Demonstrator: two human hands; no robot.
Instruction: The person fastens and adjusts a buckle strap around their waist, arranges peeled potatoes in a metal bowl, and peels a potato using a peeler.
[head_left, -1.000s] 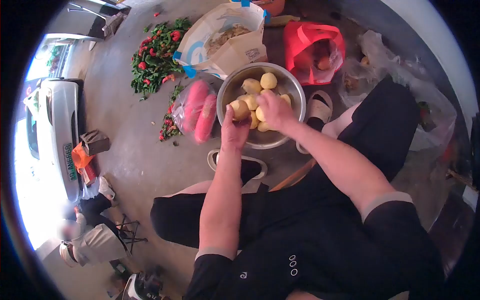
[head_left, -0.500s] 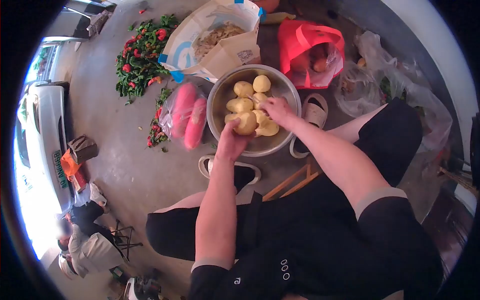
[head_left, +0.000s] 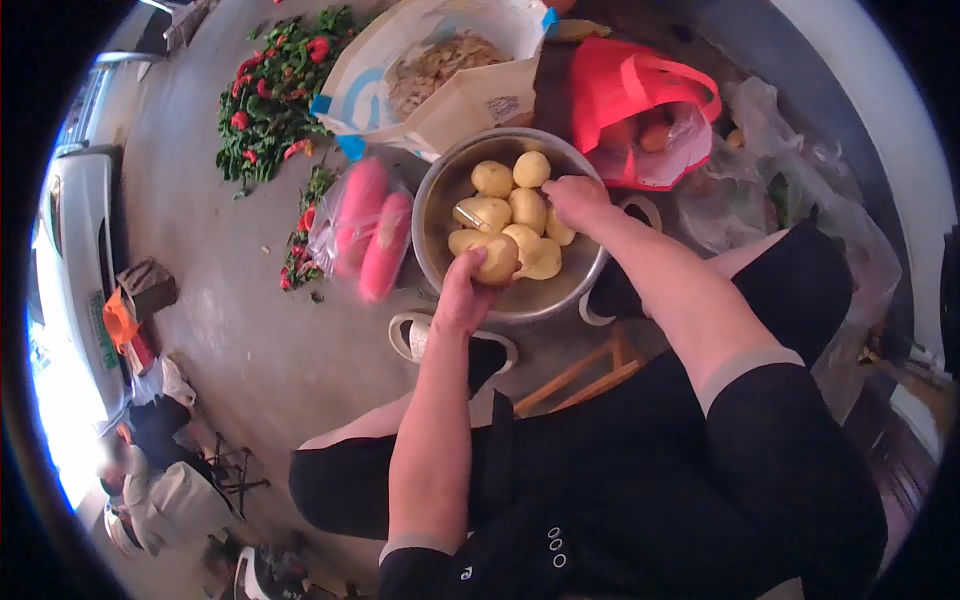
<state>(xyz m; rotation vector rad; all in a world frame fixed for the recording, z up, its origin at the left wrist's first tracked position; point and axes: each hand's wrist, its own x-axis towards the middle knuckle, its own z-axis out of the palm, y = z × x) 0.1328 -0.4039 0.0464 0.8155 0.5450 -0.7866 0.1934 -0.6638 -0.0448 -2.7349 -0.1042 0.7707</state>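
Note:
My left hand (head_left: pixel 468 290) is closed around a yellow potato (head_left: pixel 497 262), held low over the near side of a metal bowl (head_left: pixel 432 262). My right hand (head_left: pixel 580 203) is over the bowl's right side, fingers curled, close to a peeled potato (head_left: pixel 560 230); what those fingers hold, if anything, is hidden. Several other peeled potatoes (head_left: pixel 528 207) lie in the bowl. A narrow shiny piece, which looks like a peeler (head_left: pixel 470 217), rests on a potato at the left.
Behind the bowl stands a paper bag (head_left: pixel 450 130) of peelings, beside a red bag (head_left: pixel 610 95) holding round produce. Pink packages (head_left: pixel 382 245) and a pile of greens with red peppers (head_left: pixel 285 95) lie left. Clear plastic bags (head_left: pixel 800 170) lie right. A person (head_left: pixel 170 490) sits at far left.
My right hand has moved right, away from the bowl's middle. The shiny piece now shows on the left potato. My left hand keeps its potato, and the whole view has shifted slightly.

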